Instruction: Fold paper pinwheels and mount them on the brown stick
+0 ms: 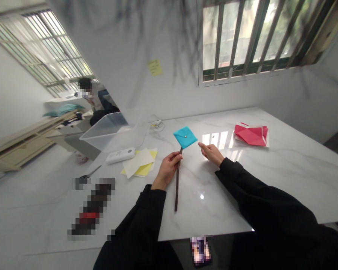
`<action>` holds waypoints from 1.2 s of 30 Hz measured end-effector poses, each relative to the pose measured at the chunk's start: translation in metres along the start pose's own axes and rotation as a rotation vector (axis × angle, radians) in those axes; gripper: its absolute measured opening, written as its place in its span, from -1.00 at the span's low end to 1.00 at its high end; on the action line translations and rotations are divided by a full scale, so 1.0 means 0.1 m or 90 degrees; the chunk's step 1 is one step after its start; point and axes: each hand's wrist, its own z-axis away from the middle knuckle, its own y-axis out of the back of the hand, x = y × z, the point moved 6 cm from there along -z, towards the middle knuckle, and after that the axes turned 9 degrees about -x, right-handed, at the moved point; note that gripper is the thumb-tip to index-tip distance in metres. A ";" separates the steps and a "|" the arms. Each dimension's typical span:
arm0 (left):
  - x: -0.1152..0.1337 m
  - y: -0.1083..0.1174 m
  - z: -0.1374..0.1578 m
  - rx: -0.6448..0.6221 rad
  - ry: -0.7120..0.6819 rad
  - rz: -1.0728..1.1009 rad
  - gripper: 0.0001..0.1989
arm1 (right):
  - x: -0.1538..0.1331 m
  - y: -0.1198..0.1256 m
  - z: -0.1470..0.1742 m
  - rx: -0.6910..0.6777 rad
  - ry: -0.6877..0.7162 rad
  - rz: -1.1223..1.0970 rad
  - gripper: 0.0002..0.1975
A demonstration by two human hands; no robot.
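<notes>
Dark brown stick (177, 187), one: pinched over the table (197, 219) by the left hand's (166, 170) fingers, just below the blue folded-paper square (183, 140), presumably so the paper is unobstructed. Right hand (212, 153): held beside the square's right corner, fingers curled; contact cannot be told.

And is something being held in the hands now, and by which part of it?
The left hand holds the dark stick near its upper end, just below the blue paper; nothing shows in the right hand.
</notes>
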 end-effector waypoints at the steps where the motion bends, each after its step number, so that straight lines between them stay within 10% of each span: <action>1: 0.00 0.00 0.00 0.001 0.000 0.002 -0.55 | 0.00 0.02 0.00 0.008 0.003 0.018 -0.30; 11: -0.01 0.02 -0.01 0.012 -0.011 -0.010 -0.55 | 0.00 0.03 0.00 0.060 -0.005 -0.078 -0.32; 17: -0.01 0.02 -0.01 0.006 -0.019 -0.010 -0.55 | -0.13 -0.23 0.08 -0.180 0.013 -0.083 -0.29; 31: 0.01 0.01 -0.01 0.011 -0.017 -0.016 -0.55 | -0.01 -0.05 0.02 0.005 -0.010 -0.131 -0.05; 36: 0.01 0.01 0.00 0.011 -0.013 -0.015 -0.54 | -0.08 -0.16 0.06 -0.105 -0.004 -0.119 -0.27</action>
